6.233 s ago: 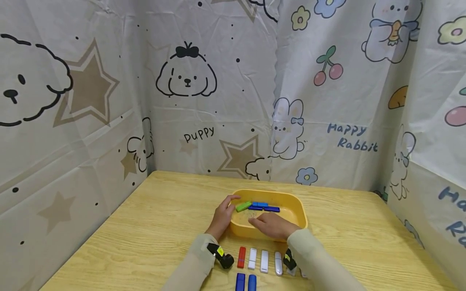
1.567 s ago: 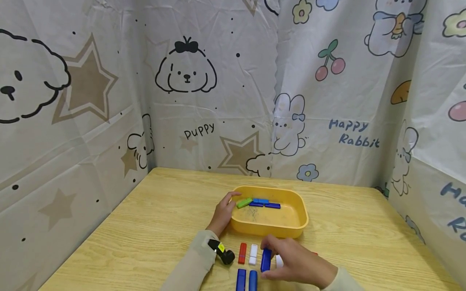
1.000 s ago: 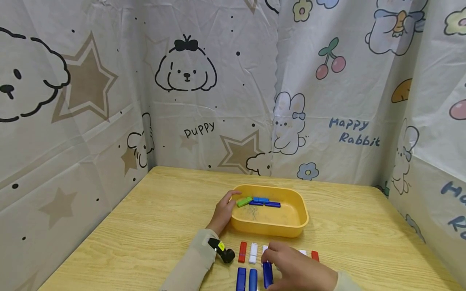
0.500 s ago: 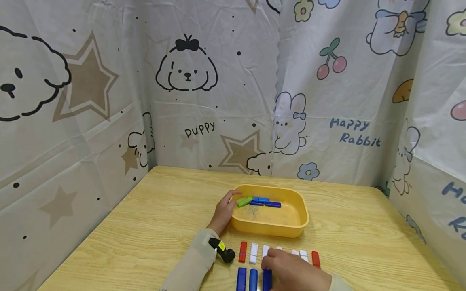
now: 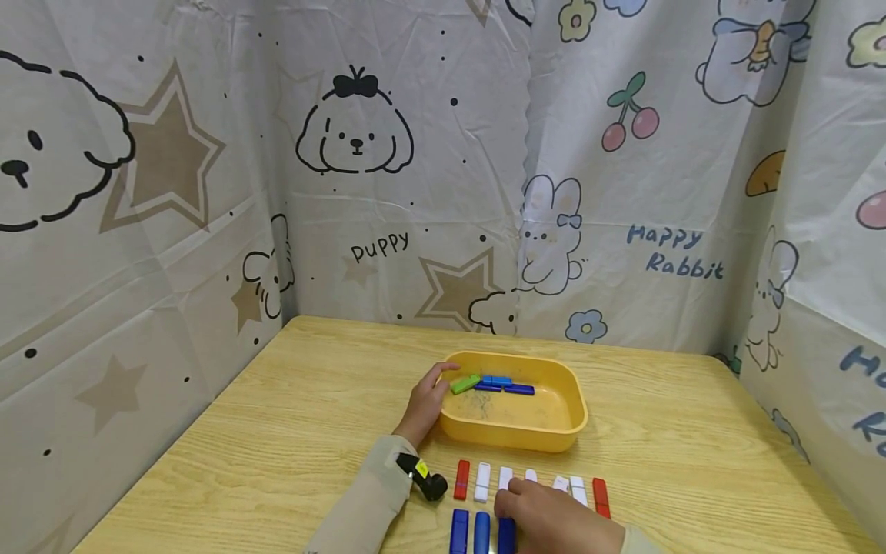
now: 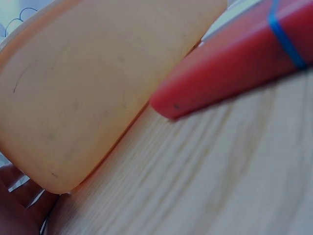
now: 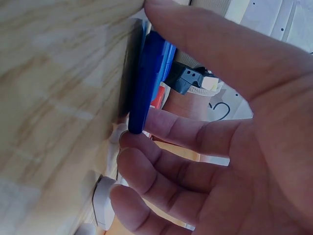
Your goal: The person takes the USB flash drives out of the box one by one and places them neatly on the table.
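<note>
Both arms wear loose beige long sleeves (image 5: pixel 360 508) reaching the wrists. A small black wrist camera with a yellow label (image 5: pixel 422 478) sits strapped at the left cuff. Both hands are bare.

Cartoon-print curtain (image 5: pixel 388 177) surrounds the wooden table (image 5: pixel 692 446)
</note>
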`<state>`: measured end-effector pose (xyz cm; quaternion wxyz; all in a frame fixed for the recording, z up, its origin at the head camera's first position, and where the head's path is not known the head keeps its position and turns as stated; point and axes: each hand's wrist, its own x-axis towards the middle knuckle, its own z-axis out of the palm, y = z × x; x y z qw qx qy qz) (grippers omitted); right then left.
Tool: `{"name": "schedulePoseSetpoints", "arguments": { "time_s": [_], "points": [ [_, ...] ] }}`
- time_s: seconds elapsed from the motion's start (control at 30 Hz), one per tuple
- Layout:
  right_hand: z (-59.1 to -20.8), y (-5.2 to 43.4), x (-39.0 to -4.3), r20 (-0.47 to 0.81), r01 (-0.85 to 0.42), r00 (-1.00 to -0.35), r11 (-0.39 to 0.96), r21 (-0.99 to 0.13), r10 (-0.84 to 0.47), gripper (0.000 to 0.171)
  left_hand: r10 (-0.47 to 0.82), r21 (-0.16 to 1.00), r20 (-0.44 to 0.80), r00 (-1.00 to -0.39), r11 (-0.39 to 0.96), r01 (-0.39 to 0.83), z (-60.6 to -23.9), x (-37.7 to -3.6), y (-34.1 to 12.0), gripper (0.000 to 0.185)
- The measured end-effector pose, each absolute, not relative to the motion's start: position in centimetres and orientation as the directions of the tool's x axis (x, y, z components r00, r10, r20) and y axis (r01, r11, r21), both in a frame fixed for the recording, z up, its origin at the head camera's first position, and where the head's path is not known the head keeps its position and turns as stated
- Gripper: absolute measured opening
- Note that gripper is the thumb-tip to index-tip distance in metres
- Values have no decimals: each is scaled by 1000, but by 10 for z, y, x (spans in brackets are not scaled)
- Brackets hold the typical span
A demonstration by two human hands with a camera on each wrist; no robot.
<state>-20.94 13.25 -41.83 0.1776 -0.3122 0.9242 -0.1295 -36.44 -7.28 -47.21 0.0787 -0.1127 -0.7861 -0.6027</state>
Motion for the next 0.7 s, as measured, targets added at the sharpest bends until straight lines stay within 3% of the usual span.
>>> {"name": "schedulePoseSetpoints", "arguments": {
  "time_s": [0.7],
  "points": [
    [-415, 132, -208, -261, -513, -756, 791, -335, -601, 42, 80, 927, 259, -962, 258, 271, -471, -364, -72, 36]
  ]
}}
